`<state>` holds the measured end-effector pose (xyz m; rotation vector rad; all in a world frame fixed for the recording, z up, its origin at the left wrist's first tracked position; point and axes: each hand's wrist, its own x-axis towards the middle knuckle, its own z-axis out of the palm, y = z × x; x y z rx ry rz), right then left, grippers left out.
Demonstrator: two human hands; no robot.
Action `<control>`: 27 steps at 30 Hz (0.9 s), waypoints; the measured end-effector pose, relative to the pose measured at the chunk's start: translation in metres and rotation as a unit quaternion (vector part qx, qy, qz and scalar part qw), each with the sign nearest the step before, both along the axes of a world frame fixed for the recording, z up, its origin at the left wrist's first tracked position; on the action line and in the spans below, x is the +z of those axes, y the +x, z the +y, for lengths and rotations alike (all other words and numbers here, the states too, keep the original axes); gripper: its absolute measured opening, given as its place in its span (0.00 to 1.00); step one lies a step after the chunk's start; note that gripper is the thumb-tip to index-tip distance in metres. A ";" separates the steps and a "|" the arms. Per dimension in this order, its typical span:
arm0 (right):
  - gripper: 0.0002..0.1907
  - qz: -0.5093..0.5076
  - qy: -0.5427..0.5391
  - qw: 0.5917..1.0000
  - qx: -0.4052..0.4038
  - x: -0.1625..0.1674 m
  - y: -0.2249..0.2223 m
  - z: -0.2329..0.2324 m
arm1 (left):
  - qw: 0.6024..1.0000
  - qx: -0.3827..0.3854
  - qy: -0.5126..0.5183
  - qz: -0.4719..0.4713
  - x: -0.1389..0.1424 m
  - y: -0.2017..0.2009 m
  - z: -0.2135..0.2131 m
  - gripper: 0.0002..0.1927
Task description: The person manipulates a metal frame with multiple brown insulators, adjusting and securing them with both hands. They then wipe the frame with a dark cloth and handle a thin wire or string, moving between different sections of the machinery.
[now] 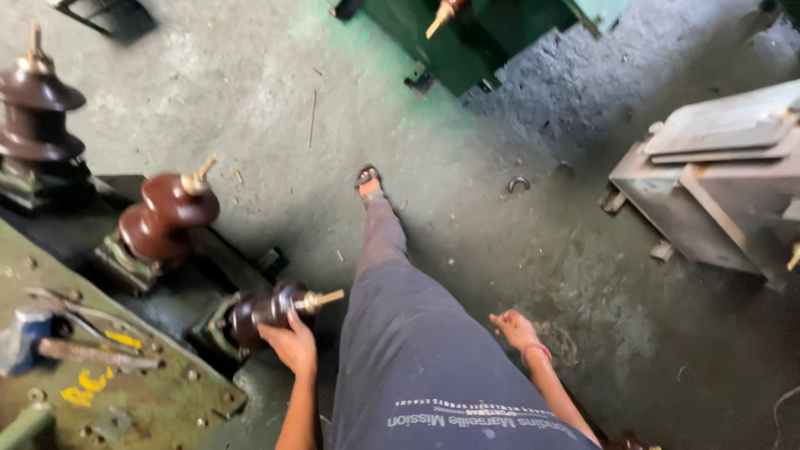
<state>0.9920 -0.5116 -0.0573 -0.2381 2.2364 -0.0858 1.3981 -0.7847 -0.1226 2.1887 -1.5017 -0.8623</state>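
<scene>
Green transformer tank (125,400), lid edge lower left, carries three brown porcelain bushings in a row. Left hand (290,343) grasps the nearest bushing (262,312) from below, beside its brass stud (321,298). Likely best to grip the porcelain body, not the stud, and keep a steady stance. Right hand (517,329) hangs free, fingers loosely spread, holding nothing. Stained concrete floor (500,208), grey metal tank (717,183) right, loose tools (83,350) on the lid.
</scene>
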 end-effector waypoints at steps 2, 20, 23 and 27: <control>0.22 0.012 -0.006 0.999 0.036 0.000 -0.022 -0.027 | 0.999 -0.023 -0.003 -0.023 0.012 -0.003 -0.005 0.47; 0.18 0.163 -0.486 0.855 -0.074 0.083 -0.345 -0.636 | 0.914 -0.102 0.332 -0.212 0.079 -0.086 -0.199 0.31; 0.20 0.163 -0.528 0.819 -0.154 0.072 -0.397 -0.733 | 0.935 -0.059 0.327 -0.123 0.081 -0.131 -0.239 0.28; 0.24 0.172 -0.489 0.825 -0.226 0.051 -0.443 -0.812 | 0.937 -0.031 0.348 -0.030 0.094 -0.173 -0.290 0.26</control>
